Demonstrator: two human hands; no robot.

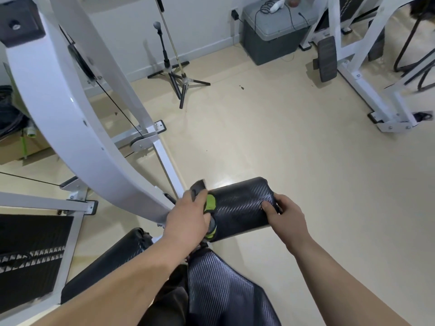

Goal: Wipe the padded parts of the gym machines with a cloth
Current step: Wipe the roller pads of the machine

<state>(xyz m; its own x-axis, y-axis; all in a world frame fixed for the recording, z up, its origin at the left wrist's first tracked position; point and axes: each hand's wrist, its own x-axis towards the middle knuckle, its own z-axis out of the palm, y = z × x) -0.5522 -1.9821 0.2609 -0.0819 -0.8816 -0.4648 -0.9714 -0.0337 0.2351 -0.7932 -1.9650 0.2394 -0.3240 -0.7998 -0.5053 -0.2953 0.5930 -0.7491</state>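
Head view: we see black padded roller (240, 205) at lower centre, mounted beside white curved frame (70, 128). Left hand (188, 215) at roller's left end, fingers curled around dark cloth (197, 187) pressed against pad. Right hand (286, 214) grips roller's right end, thumb on top, fingers wrapped under. Black seat pad (223, 285) just below, nearer us.

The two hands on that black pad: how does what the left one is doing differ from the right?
The left hand is closed around a dark cloth at the pad's green-marked end, while the right hand holds no cloth. The left hand lies over the top of the roller pad; the right hand has a grip on its far end, thumb on top. Both hands are bare and touch the same pad.
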